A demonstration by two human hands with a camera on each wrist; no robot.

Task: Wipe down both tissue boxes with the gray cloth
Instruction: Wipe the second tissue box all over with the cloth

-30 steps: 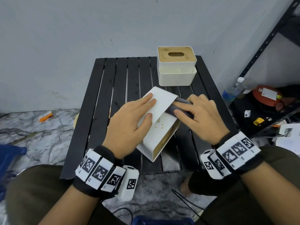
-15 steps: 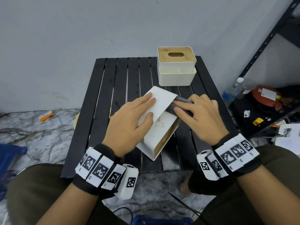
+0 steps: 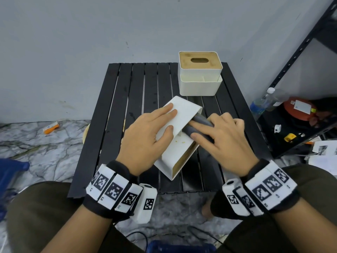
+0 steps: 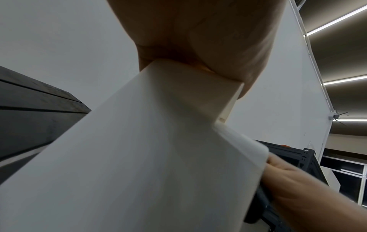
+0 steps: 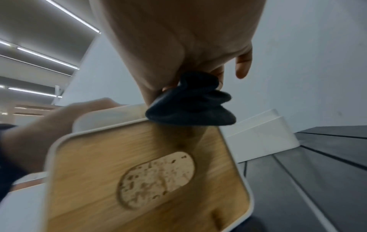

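A black slatted table point(image 3: 138, 106) stands against a plain grey wall point(image 3: 91, 42) on a marbled grey-white floor point(image 3: 45, 152). At three o'clock, a black metal shelf point(image 3: 299, 57) — bottle point(image 3: 260, 103), red container point(image 3: 297, 108) and papers point(image 3: 324, 152) around its foot. At nine o'clock an orange object point(image 3: 52, 127) lies on the floor, and strip lights point(image 5: 49, 59) cross the ceiling — seen from the wrists.

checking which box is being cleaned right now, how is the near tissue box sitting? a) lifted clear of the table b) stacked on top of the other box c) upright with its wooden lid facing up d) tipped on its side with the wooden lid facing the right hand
d: the near tissue box lies tipped on the table, steadied by the left hand, with its wooden lid toward the right hand, which presses the gray cloth against it.
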